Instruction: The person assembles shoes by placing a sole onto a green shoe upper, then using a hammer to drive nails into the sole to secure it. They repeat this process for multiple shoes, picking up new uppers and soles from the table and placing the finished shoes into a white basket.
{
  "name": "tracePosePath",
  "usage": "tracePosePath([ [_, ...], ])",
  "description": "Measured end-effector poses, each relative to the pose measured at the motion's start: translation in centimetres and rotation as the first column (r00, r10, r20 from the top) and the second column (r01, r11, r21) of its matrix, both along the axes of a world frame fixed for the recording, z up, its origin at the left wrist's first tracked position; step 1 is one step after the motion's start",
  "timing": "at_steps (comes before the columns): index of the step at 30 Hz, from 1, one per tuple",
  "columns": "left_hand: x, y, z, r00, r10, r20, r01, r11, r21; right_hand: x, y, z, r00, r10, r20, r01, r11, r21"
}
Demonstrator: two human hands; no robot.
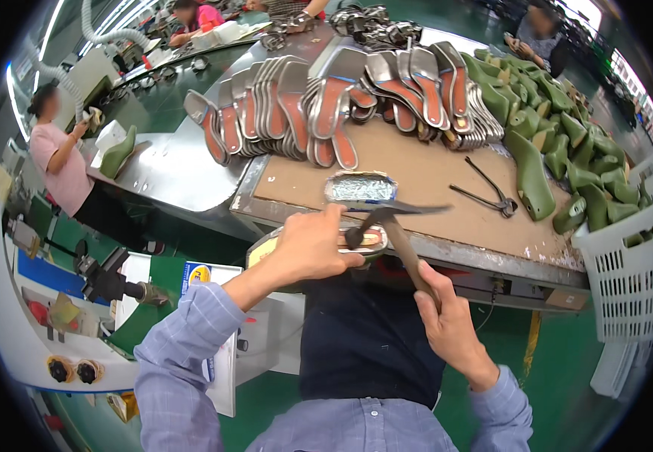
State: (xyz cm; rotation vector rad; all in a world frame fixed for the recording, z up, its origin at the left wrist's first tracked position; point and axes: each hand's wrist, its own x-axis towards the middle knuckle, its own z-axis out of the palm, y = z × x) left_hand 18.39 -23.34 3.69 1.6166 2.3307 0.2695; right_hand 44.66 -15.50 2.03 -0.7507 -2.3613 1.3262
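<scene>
My right hand [447, 324] is wrapped round the wooden handle of a hammer [408, 256]. The dark metal head, with a long pointed end toward the right, hovers over a shoe last [371, 239] with an insole on its bottom, held sole up at the bench's front edge. From the left, my left hand [310, 245] grips that last, thumb and forefinger apart on either side of the hammer's blunt face; its other fingers are partly hidden. Just beyond lies an oval tray [360, 188] full of small shiny bits, and to the right a pair of pincers [492, 190] rests open on the board.
Rows of insoles [292, 98] stand along the back of the bench [417, 162]. Green shoe lasts [533, 173] are heaped on the right beside a white plastic crate [628, 279]. At left are a machine [104, 275] and a person in pink [59, 158]; other people sit farther back.
</scene>
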Motion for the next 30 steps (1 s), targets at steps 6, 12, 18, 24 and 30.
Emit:
tracePosePath([
  [6,-0.3,-0.6,-2.1,0.954,-0.216,-0.207,0.243,0.963,0.113,0.4,4.5,-2.4,0.975,-0.178,-0.132,0.221,0.815,0.536],
  [12,-2.1,0.5,3.0,0.975,-0.214,-0.057,0.221,0.962,0.159,4.4,11.0,-8.1,0.891,-0.434,0.135,0.132,0.531,0.837],
  [18,-19.1,-8.3,6.8,0.87,0.056,0.489,-0.492,0.097,0.865,3.6,11.7,-9.6,0.906,-0.421,0.034,0.186,0.469,0.863],
  [24,-32.8,-17.8,-9.3,0.507,0.733,0.454,-0.544,-0.136,0.828,1.9,11.6,-9.5,0.914,-0.401,0.06,0.162,0.497,0.852],
  [30,-33.1,-12.6,-9.5,0.424,0.626,0.655,-0.888,0.147,0.435,3.3,11.7,-10.0,0.876,-0.468,0.117,0.107,0.425,0.899],
])
